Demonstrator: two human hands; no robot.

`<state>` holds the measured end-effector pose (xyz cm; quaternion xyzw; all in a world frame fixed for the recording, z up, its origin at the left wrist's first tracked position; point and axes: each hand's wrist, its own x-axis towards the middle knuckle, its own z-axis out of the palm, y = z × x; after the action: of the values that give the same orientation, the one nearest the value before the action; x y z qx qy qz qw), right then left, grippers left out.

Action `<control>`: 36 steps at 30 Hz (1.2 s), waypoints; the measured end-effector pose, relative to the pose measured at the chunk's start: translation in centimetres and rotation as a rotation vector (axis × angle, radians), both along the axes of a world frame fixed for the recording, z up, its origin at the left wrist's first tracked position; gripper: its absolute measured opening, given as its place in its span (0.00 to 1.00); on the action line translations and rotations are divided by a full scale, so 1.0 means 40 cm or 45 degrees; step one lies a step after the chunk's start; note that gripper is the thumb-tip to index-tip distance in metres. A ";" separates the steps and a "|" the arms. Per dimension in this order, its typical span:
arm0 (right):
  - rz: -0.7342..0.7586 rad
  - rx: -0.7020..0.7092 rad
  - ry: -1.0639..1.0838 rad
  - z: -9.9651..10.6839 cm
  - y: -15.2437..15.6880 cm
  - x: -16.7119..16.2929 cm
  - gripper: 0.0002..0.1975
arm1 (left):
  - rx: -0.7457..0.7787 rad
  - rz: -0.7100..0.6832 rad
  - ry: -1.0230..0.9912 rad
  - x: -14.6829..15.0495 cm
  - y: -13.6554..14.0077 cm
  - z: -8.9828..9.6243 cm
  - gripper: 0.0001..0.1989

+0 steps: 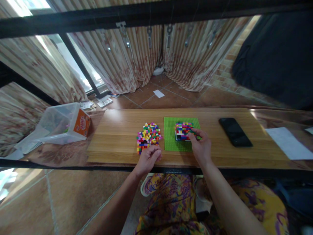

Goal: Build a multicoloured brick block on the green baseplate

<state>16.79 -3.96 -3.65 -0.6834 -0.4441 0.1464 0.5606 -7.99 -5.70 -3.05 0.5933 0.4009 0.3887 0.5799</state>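
A green studded baseplate point(170, 133) lies on the wooden board, carrying a low block of multicoloured toy bricks point(183, 128). My right hand point(201, 145) reaches onto the right side of this block, thumb and fingers drawn together at its top. Whatever sits between those fingertips is too small or hidden to see. Left of the plate, small loose bricks point(150, 132) of many colours are heaped. At the near edge of that heap rests my left hand point(149, 158), its fingers curled in. I cannot make out what, if anything, they hold.
A black phone point(235, 132) lies on the wooden board point(117, 137), right of the baseplate. A clear plastic tub point(61, 122) with an orange label is tipped on its side at the left. White paper point(290, 142) lies at the right. A dark bar crosses above.
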 end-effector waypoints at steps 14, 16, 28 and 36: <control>-0.051 -0.027 0.051 -0.003 0.005 -0.018 0.18 | 0.019 0.029 -0.005 0.001 -0.001 0.001 0.19; -0.033 -0.021 0.016 0.006 -0.003 -0.021 0.18 | 0.011 0.033 0.002 0.001 0.000 -0.006 0.21; 0.530 0.015 -0.213 0.058 -0.156 -0.209 0.10 | -0.048 0.038 0.004 -0.003 0.002 0.007 0.23; 0.662 -0.048 -0.190 0.059 -0.146 -0.278 0.10 | 0.147 0.112 0.130 -0.010 0.008 0.013 0.18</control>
<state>5.68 -9.80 -1.28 -0.5658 -0.6419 0.2428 0.4570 -8.40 -5.39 -2.51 0.6266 0.4327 0.4055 0.5057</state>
